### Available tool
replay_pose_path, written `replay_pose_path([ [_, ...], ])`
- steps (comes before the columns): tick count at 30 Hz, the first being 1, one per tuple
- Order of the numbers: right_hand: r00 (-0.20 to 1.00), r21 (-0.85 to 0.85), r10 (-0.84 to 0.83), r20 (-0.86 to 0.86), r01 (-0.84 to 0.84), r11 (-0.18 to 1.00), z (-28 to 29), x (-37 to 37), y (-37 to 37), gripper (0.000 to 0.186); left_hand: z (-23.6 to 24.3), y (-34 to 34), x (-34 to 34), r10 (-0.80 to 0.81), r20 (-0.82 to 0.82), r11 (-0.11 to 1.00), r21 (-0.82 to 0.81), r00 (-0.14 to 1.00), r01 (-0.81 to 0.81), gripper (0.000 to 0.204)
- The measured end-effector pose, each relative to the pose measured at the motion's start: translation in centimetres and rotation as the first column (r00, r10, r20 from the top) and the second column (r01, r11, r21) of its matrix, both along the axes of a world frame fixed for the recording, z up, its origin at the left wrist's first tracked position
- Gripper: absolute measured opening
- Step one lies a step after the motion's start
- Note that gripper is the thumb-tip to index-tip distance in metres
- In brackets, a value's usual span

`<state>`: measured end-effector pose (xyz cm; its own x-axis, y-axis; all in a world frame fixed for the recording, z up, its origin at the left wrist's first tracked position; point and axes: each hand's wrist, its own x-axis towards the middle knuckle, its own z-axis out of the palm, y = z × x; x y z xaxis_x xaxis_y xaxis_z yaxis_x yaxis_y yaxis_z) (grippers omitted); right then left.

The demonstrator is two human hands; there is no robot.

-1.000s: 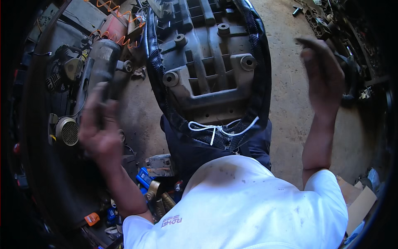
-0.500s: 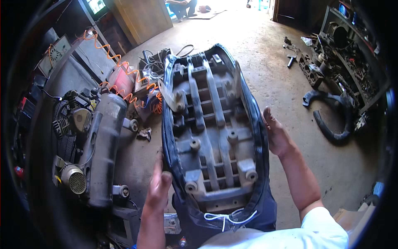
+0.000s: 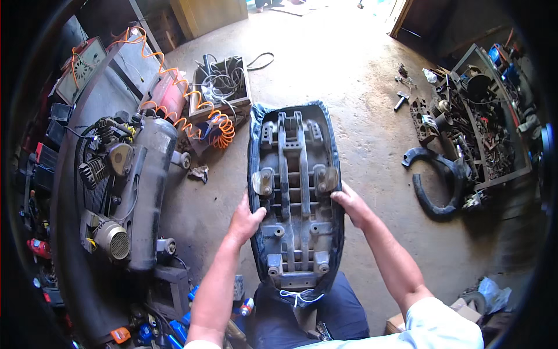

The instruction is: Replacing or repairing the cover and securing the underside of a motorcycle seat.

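Note:
A motorcycle seat [image 3: 295, 198] lies underside up over my lap, its ribbed plastic base facing me and its dark cover folded over the rim. On its left edge sits my left hand [image 3: 246, 222], thumb over the rim and fingers mostly hidden along the outer side. My right hand [image 3: 353, 206] grips the opposite edge a little farther up, its thumb on the rim and its other fingers out of sight below. A white cord [image 3: 300, 298] is tied in a bow at the near end of the seat.
At left stand an air compressor [image 3: 152, 192] and a coiled orange hose [image 3: 221, 131]. Beyond the seat is a wooden box of cables [image 3: 244, 96]. On the right are a curved black pipe [image 3: 433, 209], a hammer [image 3: 401, 100] and a metal tray of parts [image 3: 511, 174].
Both hands, earlier held beside the seat with fingers stretched, now grip its side edges. The seat sits lower and farther from the view, and the view has tilted down.

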<state>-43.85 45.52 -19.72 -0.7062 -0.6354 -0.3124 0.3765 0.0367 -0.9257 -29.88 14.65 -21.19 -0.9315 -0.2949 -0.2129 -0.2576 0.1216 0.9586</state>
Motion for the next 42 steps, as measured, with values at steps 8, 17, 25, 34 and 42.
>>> replay_pose_path([
  [8,0.969,0.446,-0.213,-0.121,0.245,0.861,1.4,-0.2,1.0,0.079,0.9,-0.6,1.1,-0.073,0.428,0.986,-0.106,0.901,0.130,0.075],
  [17,0.721,0.765,0.388,-0.573,0.301,0.570,9.1,-20.2,-5.1,0.070,17.2,1.4,-14.1,-0.121,0.139,0.594,-0.783,0.983,0.184,0.050],
  [25,0.671,0.880,0.679,-0.298,-0.083,0.468,5.5,-25.4,-8.1,0.036,6.9,5.7,-29.2,-0.582,0.384,0.164,-0.808,0.717,0.566,0.100],
  [34,0.769,0.789,0.519,-0.373,-0.032,0.614,5.1,-25.6,-6.2,0.039,3.9,7.1,-29.1,-0.513,0.391,0.177,-0.823,0.764,0.540,0.092],
  [42,0.728,0.753,0.543,-0.418,-0.056,0.655,4.9,-25.1,-8.8,0.041,2.2,7.2,-29.6,-0.478,0.442,0.163,-0.805,0.759,0.571,0.081],
])
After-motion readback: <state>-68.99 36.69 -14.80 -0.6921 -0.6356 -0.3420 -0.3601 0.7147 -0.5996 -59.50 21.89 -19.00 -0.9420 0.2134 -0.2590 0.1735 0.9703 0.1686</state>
